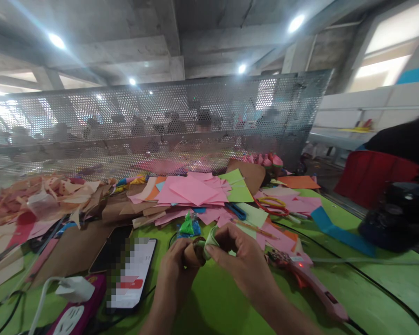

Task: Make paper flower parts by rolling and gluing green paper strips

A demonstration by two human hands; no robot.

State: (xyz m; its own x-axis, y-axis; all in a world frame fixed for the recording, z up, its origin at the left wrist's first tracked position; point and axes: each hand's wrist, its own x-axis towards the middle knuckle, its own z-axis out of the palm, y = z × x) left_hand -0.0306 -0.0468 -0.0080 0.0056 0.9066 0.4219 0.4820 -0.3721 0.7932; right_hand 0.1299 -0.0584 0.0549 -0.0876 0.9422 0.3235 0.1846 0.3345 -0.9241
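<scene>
Both my hands meet low in the middle of the view over a green table [216,298]. My left hand [176,274] is closed round a small brown paper roll [193,253]. My right hand [239,260] pinches a pale green paper strip [212,239] that curls against the roll. A small green folded piece on a blue packet [188,227] lies just beyond my fingers.
A pile of pink and green paper sheets [199,193] and brown card scraps [56,200] cover the table's far side. A phone [134,274] and a power strip [73,314] lie at left, a pink glue gun [307,279] at right. A perforated metal screen [153,125] stands behind.
</scene>
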